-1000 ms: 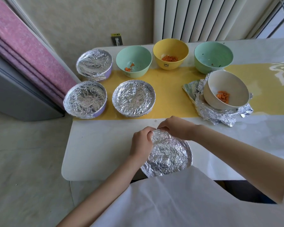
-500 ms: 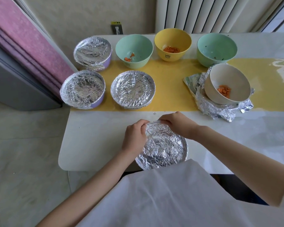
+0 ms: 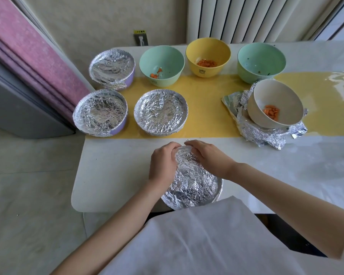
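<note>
— Foil-covered bowl (image 3: 193, 183): who has it?
— Both hands. The left hand (image 3: 163, 165) and right hand (image 3: 209, 159) meet at its far rim, fingers curled, pinching the foil edge there. The bowl spreads out from under both palms toward the person, at the near edge of the white table (image 3: 111, 171).
— And past the grip?
— Beyond the knuckles, slightly left, a second wrapped bowl (image 3: 160, 113). Beyond and right, a cream bowl (image 3: 275, 107) holding carrot pieces sits on crumpled foil.
</note>
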A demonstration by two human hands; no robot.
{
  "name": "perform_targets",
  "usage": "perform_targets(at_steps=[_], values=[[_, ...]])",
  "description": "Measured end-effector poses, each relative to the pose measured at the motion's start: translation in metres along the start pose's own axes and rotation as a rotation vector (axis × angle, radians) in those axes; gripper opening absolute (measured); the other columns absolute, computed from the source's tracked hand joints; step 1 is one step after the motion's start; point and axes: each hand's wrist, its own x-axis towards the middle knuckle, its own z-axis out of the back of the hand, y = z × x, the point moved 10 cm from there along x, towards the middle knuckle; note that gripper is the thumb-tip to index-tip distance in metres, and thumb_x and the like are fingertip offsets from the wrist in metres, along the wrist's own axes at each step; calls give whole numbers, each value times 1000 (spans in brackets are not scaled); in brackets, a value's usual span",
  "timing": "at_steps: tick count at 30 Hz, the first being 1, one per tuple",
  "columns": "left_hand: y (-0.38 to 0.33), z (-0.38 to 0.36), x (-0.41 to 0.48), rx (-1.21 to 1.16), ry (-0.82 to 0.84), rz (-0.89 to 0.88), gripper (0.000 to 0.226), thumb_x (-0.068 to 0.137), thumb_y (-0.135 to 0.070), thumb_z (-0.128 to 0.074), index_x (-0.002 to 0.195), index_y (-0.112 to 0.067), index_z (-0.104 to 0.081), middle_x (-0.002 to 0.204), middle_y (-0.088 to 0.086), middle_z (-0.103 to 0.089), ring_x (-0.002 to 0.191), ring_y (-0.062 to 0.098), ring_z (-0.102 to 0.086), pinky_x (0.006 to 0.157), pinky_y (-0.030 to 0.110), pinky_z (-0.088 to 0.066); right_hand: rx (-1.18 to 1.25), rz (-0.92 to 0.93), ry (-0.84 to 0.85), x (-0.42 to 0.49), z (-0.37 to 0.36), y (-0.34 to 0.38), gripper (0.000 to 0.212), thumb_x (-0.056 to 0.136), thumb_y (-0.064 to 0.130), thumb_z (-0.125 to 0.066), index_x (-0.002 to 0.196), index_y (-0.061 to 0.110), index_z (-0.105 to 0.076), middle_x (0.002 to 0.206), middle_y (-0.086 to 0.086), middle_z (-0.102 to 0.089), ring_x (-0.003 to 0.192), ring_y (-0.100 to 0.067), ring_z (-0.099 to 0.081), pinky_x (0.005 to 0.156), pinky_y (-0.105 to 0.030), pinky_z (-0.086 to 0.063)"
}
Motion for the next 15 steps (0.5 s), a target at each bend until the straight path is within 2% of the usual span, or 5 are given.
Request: perform_targets(at_steps=[3, 6, 10, 13, 15], values=[[3, 13, 1, -35, -110, 22, 18, 92, -2, -53, 97, -7, -70, 89, 7, -71, 80, 22, -64, 69, 24, -44, 26, -31, -109, -1, 12, -5, 36, 102, 19, -33, 134, 10, -44, 127, -8, -57, 109, -25, -56, 84, -23, -36], [4, 17, -5, -71, -153, 11, 16, 91, -1, -53, 96, -5, -68, 90, 6, -71, 81, 19, -63, 68, 15, -37, 13, -48, -167, 0, 20, -7, 34, 101, 18, -35, 132, 10, -48, 124, -10, -60, 108, -28, -57, 87, -29, -38], [-1, 10, -10, -85, -91, -61, 19, 94, -4, -48, 102, -5, -64, 98, 6, -64, 86, 13, -57, 75, 16, -39, -50, 18, -153, 1, 22, 4, 25, 100, 15, -40, 115, 7, -58, 102, -9, -66, 89, -28, -61, 68, -24, -33], [-7, 6, -13, -61, -69, -112, 18, 94, -5, -45, 97, -4, -63, 94, 7, -59, 81, 12, -51, 71, 18, -37, -60, 53, -86, 2, 17, 11, 23, 101, 19, -38, 111, 8, -55, 95, -9, -66, 84, -27, -63, 70, -34, -43], [-7, 4, -14, -57, -67, -117, 18, 93, -4, -45, 96, -3, -63, 93, 7, -58, 81, 14, -52, 72, 19, -38, -67, 62, -49, 1, 12, 13, 26, 101, 20, -35, 116, 9, -54, 101, -10, -67, 87, -28, -65, 76, -37, -44]])
